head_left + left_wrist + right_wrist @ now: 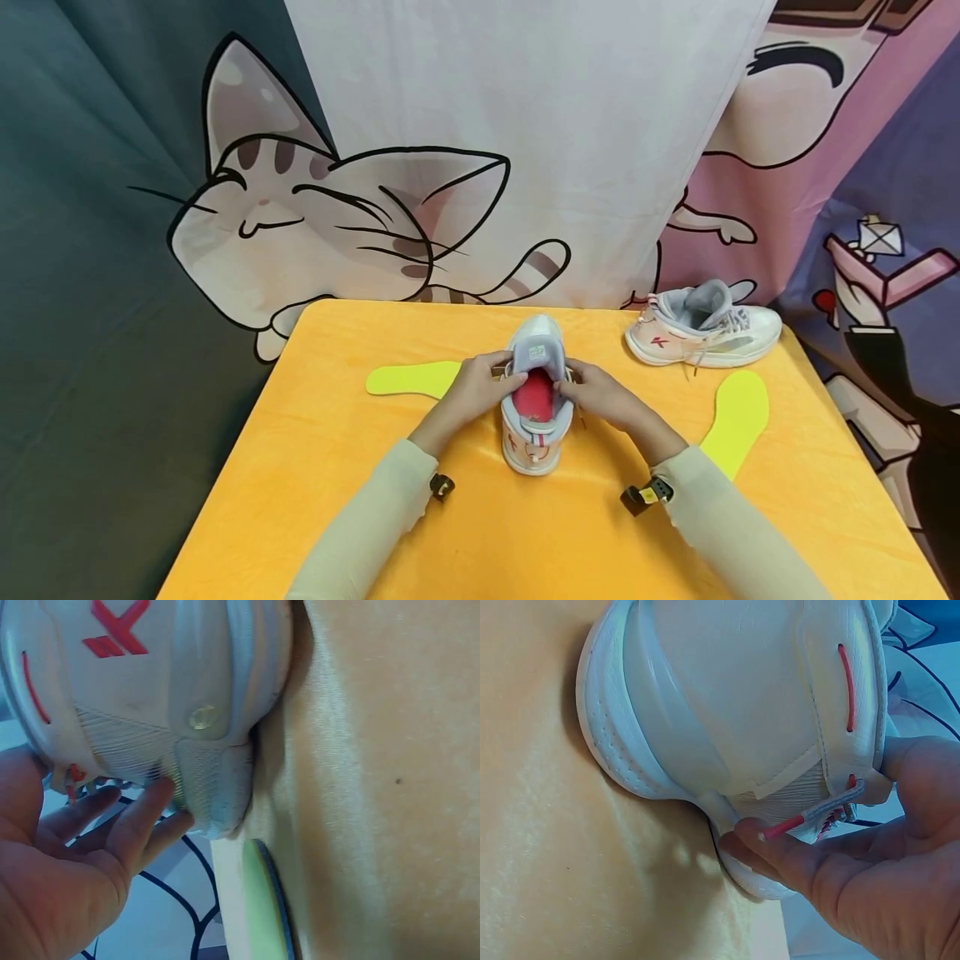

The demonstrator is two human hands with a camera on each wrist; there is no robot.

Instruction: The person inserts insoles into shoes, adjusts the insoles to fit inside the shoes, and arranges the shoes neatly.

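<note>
Head view: the left hand [477, 388] and the right hand [602, 392] each grip one side of a white shoe [537, 427]. The thumbs are at the top hole, and the fingers are on the outside. The shoe is just below the middle of the frame, flat on the orange table [300, 483]. Its red inside [534, 397] shows between the thumbs.

It looks like the step now is holding the shoe's mouth wide. Next, I think, one hand must keep the shoe steady while the other gets inside it.

The toe points to the top of the frame and the heel to the bottom, so its long line goes almost straight up and down.

A yellow insole [408, 380] lies sideways, partly behind the left hand. Another insole [738, 421] slants at the right, partly under the sleeve [723, 508]. A second shoe [701, 329] sits above it, toe to the right.
</note>
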